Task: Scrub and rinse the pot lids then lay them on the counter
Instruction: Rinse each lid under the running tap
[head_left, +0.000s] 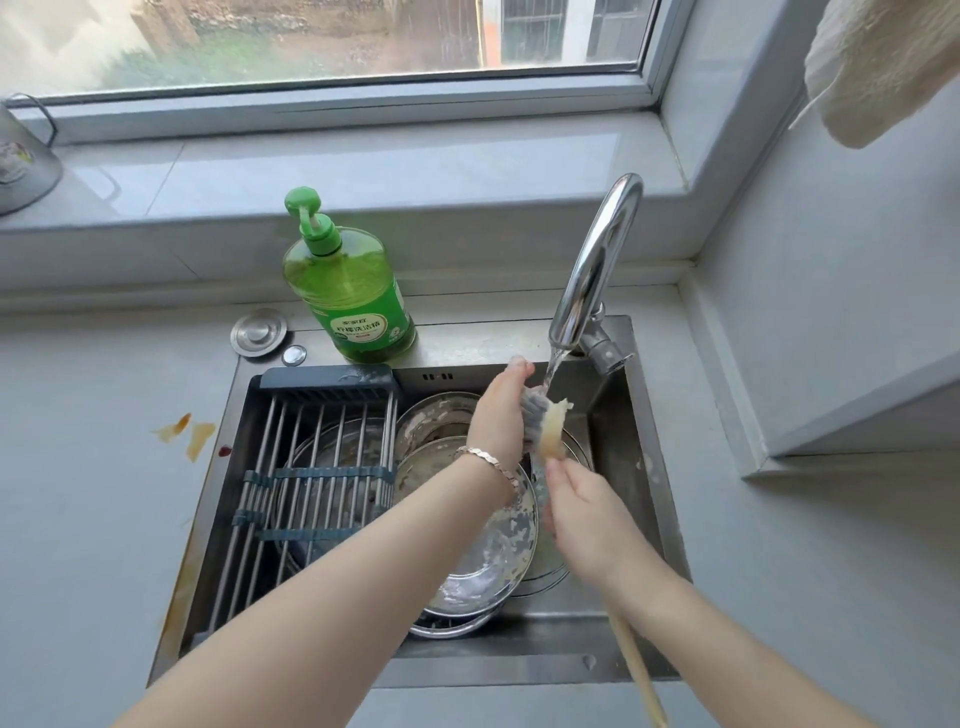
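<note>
The right hand (584, 517) is wrapped firmly round the pale wooden handle of a long brush (545, 423), just below its head. The left hand (500, 415) closes its fingers over the grey bristles and holds them in the thin stream of water (554, 368) falling from the faucet (597, 260). A pale clump of residue clings to the side of the head away from the left hand. This looks like cleaning the tool before scrubbing. To do it well, I would turn the handle so that the clump faces the stream, work the bristles apart with the fingertips, and keep the head low over the basin so that splashes stay inside. The pot lids (498, 551) lie directly below, stacked and overlapping in the right part of the sink (644, 467). None is on the counter (93, 519) yet. The nearest lid lies hollow side up and is mottled with whitish scum; whether water pools in it I cannot tell. Another smeared one shows behind the left wrist. A slatted rack (311, 467) spans the sink's left part, with more round ware dimly visible beneath it. On the rim behind stands a soap bottle (348, 291), nearly full of green liquid.
</note>
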